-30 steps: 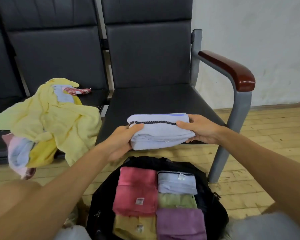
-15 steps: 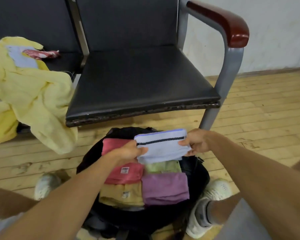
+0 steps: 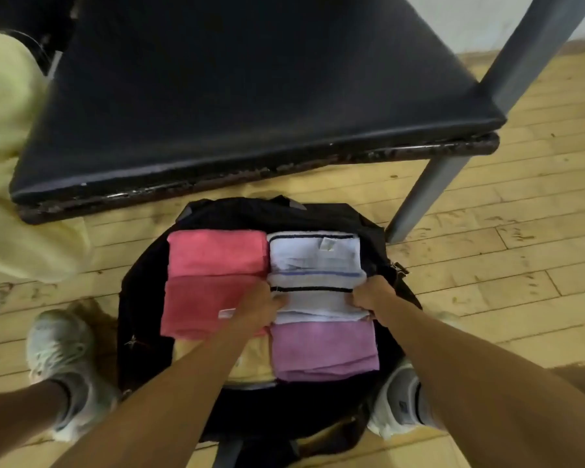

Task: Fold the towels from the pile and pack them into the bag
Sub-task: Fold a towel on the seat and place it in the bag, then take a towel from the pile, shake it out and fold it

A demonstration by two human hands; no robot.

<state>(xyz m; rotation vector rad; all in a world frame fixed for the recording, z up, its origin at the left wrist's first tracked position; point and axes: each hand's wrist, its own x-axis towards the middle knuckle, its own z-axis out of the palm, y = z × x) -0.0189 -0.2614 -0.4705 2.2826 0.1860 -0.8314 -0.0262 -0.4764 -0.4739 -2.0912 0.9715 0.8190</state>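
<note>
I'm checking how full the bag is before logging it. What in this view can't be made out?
Head view only:
1. The yellow towel: mostly covered by the left forearm.
2. Anything beneath the white striped towel: hidden by it.
3. The pile: blurred, cut off by the left edge.
4. The bag depth: hidden by the packed towels.

Bag [image 3: 139, 298] mouth was packed edge to edge: pink towels [image 3: 213, 282] on the left, striped white towel [image 3: 318, 298] and purple towel [image 3: 321, 349] on the right. Left hand [image 3: 257, 309] and right hand [image 3: 372, 295] took up the striped white towel's two ends. Chair seat [image 3: 250, 113] edge stood close beyond the far rim, with the grey chair leg [image 3: 423, 197] near the far-right corner. Shoes [image 3: 58, 352] flanked the near rim. Wooden floor [image 3: 504, 251] right of the leg lay open.
</note>
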